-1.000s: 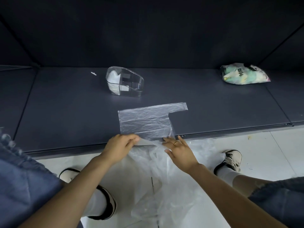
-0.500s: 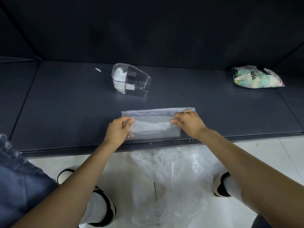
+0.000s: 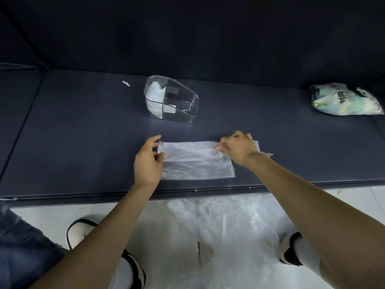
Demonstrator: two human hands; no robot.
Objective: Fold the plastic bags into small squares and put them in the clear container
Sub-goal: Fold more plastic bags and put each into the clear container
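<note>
Both hands, left hand [image 3: 148, 161] and right hand [image 3: 239, 147], pinch the folded plastic bag [image 3: 195, 160]; the slick film could spring open if released.

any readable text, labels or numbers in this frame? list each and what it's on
Dark printed characters on the colourful packet at the far right of the shelf: too blurred and skewed to read.
Clear container: shows pale and dark patches, but no legible text.
Plastic bag being folded: no print visible.
</note>
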